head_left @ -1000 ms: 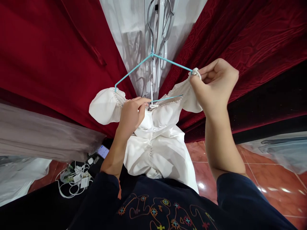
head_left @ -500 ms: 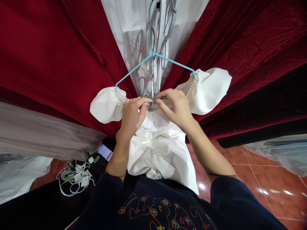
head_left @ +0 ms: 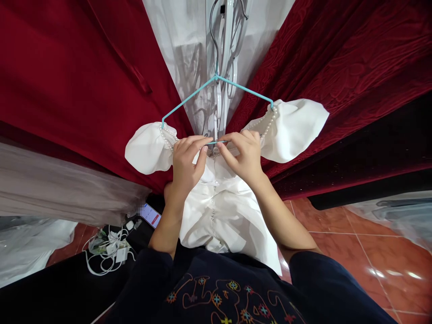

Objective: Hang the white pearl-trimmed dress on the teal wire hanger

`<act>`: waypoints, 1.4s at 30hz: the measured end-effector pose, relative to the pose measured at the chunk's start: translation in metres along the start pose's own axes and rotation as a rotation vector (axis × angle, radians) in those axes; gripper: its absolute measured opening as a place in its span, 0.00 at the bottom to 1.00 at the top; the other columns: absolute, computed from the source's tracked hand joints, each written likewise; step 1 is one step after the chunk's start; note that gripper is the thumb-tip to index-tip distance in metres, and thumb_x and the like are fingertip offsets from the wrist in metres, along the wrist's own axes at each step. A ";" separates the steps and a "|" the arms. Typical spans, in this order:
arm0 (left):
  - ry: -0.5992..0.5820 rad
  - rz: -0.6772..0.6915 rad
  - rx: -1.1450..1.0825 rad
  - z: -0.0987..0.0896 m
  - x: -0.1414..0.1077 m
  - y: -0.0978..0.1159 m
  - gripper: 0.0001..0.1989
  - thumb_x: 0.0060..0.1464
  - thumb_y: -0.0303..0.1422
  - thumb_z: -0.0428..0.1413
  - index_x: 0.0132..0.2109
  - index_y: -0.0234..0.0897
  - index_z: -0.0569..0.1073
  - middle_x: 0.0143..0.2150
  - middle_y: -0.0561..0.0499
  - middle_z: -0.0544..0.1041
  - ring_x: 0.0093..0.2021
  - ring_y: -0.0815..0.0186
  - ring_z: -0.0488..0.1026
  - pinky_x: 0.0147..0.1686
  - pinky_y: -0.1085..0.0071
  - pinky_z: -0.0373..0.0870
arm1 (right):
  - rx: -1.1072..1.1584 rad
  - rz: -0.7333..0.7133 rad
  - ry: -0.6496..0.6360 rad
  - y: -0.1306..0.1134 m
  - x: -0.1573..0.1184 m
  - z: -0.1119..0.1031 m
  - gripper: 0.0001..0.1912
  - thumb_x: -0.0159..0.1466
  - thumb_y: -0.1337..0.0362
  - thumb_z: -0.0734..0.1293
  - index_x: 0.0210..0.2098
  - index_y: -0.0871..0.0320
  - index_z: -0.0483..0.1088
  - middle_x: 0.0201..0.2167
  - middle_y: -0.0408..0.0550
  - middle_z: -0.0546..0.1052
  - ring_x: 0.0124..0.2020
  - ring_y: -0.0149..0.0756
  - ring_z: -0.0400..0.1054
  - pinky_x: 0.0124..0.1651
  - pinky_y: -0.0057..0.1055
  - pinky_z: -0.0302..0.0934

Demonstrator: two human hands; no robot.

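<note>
A turquoise clothes hanger hangs in the middle by its grey hook. From its two ends hangs a white dress with puffed sleeves, a row of small buttons and pearl strands along the neckline. My left hand pinches the hanger's lower bar between thumb and fingers. Close beside it, my right hand pinches the same bar, fingertips nearly meeting the left ones. Both hands cover part of the dress's neckline.
Dark red fabric hangs left, and patterned red fabric right. White hangers are stacked behind. A phone and tangled white cables lie on a black surface at lower left. Reddish tiles cover the floor.
My right hand has moved slightly down and left, and its fingers have closed onto the hanger's lower bar. My left hand stays almost in place. The right sleeve has shifted a little.
</note>
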State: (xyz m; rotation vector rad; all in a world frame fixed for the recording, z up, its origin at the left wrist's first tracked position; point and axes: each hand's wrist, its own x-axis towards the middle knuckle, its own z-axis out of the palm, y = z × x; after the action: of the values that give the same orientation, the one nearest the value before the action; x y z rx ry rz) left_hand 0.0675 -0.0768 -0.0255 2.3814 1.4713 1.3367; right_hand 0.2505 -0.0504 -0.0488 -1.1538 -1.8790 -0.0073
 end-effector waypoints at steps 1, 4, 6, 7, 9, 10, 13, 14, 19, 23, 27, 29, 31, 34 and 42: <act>0.063 -0.006 -0.004 -0.003 -0.001 0.002 0.13 0.71 0.33 0.50 0.53 0.43 0.78 0.53 0.47 0.81 0.56 0.60 0.76 0.60 0.59 0.68 | 0.003 0.010 -0.007 0.000 0.001 0.000 0.15 0.73 0.52 0.63 0.40 0.53 0.76 0.35 0.42 0.82 0.36 0.37 0.67 0.48 0.39 0.52; 0.291 -0.037 0.038 -0.013 -0.001 0.004 0.12 0.71 0.33 0.50 0.54 0.43 0.77 0.57 0.45 0.77 0.60 0.57 0.73 0.64 0.56 0.67 | 0.012 0.019 -0.002 0.000 0.001 0.001 0.15 0.73 0.52 0.63 0.39 0.52 0.76 0.34 0.41 0.82 0.36 0.37 0.67 0.47 0.39 0.52; 0.391 -0.066 0.104 -0.020 0.004 -0.001 0.13 0.68 0.33 0.53 0.56 0.44 0.75 0.60 0.44 0.74 0.65 0.53 0.69 0.69 0.52 0.61 | 0.016 0.019 0.005 -0.001 0.001 0.001 0.14 0.73 0.52 0.63 0.38 0.52 0.77 0.34 0.41 0.81 0.36 0.36 0.66 0.47 0.39 0.52; 0.401 -0.087 0.141 -0.022 0.007 -0.005 0.15 0.67 0.32 0.54 0.59 0.44 0.73 0.62 0.44 0.73 0.67 0.52 0.67 0.71 0.51 0.59 | 0.015 0.022 0.004 -0.001 0.001 0.001 0.14 0.73 0.52 0.63 0.38 0.52 0.77 0.34 0.41 0.81 0.36 0.36 0.66 0.47 0.39 0.52; 0.372 -0.141 0.198 -0.026 0.013 -0.017 0.21 0.63 0.29 0.56 0.62 0.44 0.70 0.64 0.44 0.72 0.69 0.51 0.64 0.73 0.50 0.55 | 0.008 0.033 -0.005 -0.002 0.001 0.001 0.15 0.73 0.52 0.63 0.38 0.52 0.77 0.34 0.42 0.82 0.37 0.37 0.67 0.47 0.39 0.52; 0.353 -0.167 0.207 -0.028 0.016 -0.023 0.23 0.62 0.27 0.55 0.63 0.44 0.70 0.63 0.44 0.73 0.69 0.51 0.64 0.74 0.50 0.54 | 0.002 0.037 -0.008 -0.002 0.000 0.001 0.15 0.73 0.52 0.63 0.39 0.52 0.77 0.34 0.42 0.82 0.37 0.37 0.67 0.47 0.40 0.52; 0.325 -0.192 0.150 -0.031 0.018 -0.038 0.24 0.59 0.22 0.51 0.60 0.42 0.73 0.60 0.46 0.76 0.67 0.53 0.68 0.73 0.53 0.56 | -0.016 0.041 -0.008 -0.002 -0.001 0.001 0.14 0.73 0.53 0.63 0.39 0.52 0.76 0.35 0.41 0.82 0.37 0.37 0.67 0.48 0.40 0.52; 0.326 -0.191 0.121 -0.033 0.018 -0.042 0.24 0.58 0.21 0.50 0.59 0.41 0.74 0.60 0.46 0.77 0.66 0.54 0.70 0.72 0.56 0.59 | -0.022 0.037 -0.007 -0.001 -0.001 0.001 0.14 0.73 0.53 0.63 0.39 0.52 0.76 0.35 0.41 0.82 0.37 0.37 0.67 0.48 0.40 0.52; 0.358 -0.206 0.003 -0.048 0.018 -0.053 0.24 0.58 0.19 0.45 0.55 0.39 0.77 0.54 0.51 0.81 0.57 0.62 0.78 0.61 0.63 0.72 | -0.040 0.018 0.009 0.000 0.000 -0.003 0.14 0.73 0.53 0.63 0.39 0.52 0.76 0.35 0.41 0.82 0.37 0.37 0.67 0.47 0.40 0.51; 0.506 -0.214 -0.046 -0.064 0.022 -0.065 0.21 0.58 0.18 0.47 0.49 0.39 0.78 0.47 0.56 0.82 0.49 0.66 0.80 0.54 0.63 0.77 | -0.017 0.029 -0.021 -0.002 0.001 -0.004 0.15 0.73 0.52 0.63 0.38 0.53 0.76 0.34 0.42 0.81 0.37 0.37 0.67 0.48 0.39 0.51; 0.524 -0.260 -0.017 -0.070 0.022 -0.077 0.16 0.60 0.19 0.50 0.46 0.37 0.79 0.43 0.56 0.83 0.47 0.66 0.79 0.50 0.62 0.75 | -0.013 0.044 -0.036 -0.003 0.002 -0.003 0.15 0.73 0.51 0.63 0.38 0.53 0.76 0.34 0.43 0.81 0.36 0.37 0.66 0.47 0.39 0.51; 0.533 -0.284 0.013 -0.068 0.024 -0.081 0.16 0.59 0.20 0.50 0.43 0.40 0.79 0.41 0.58 0.82 0.45 0.66 0.78 0.48 0.62 0.74 | -0.028 0.045 -0.041 -0.004 0.001 -0.004 0.16 0.73 0.51 0.63 0.38 0.53 0.76 0.34 0.43 0.81 0.36 0.38 0.67 0.47 0.39 0.51; 0.503 -0.302 0.032 -0.065 0.027 -0.084 0.15 0.58 0.21 0.49 0.40 0.42 0.78 0.36 0.59 0.79 0.40 0.67 0.75 0.44 0.63 0.71 | -0.045 0.033 -0.039 -0.004 0.001 -0.005 0.16 0.73 0.51 0.62 0.39 0.53 0.76 0.34 0.44 0.81 0.36 0.38 0.66 0.46 0.39 0.51; 0.432 -0.298 0.059 -0.063 0.034 -0.090 0.14 0.57 0.20 0.48 0.34 0.42 0.75 0.30 0.58 0.74 0.34 0.68 0.70 0.36 0.66 0.65 | -0.060 0.015 -0.028 -0.004 0.000 -0.006 0.16 0.73 0.52 0.63 0.40 0.54 0.77 0.34 0.43 0.81 0.36 0.37 0.66 0.46 0.39 0.51; 0.218 -0.375 0.153 -0.070 0.048 -0.102 0.09 0.58 0.26 0.52 0.35 0.41 0.76 0.30 0.58 0.76 0.32 0.68 0.69 0.35 0.65 0.63 | -0.107 -0.007 0.007 -0.004 -0.002 -0.007 0.14 0.73 0.53 0.63 0.40 0.54 0.76 0.34 0.43 0.81 0.36 0.37 0.65 0.46 0.40 0.51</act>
State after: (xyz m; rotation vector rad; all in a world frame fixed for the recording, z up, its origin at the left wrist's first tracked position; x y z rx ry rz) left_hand -0.0438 -0.0111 0.0047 1.9423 2.0215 1.4632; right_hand 0.2529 -0.0568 -0.0450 -1.2178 -1.8956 -0.1168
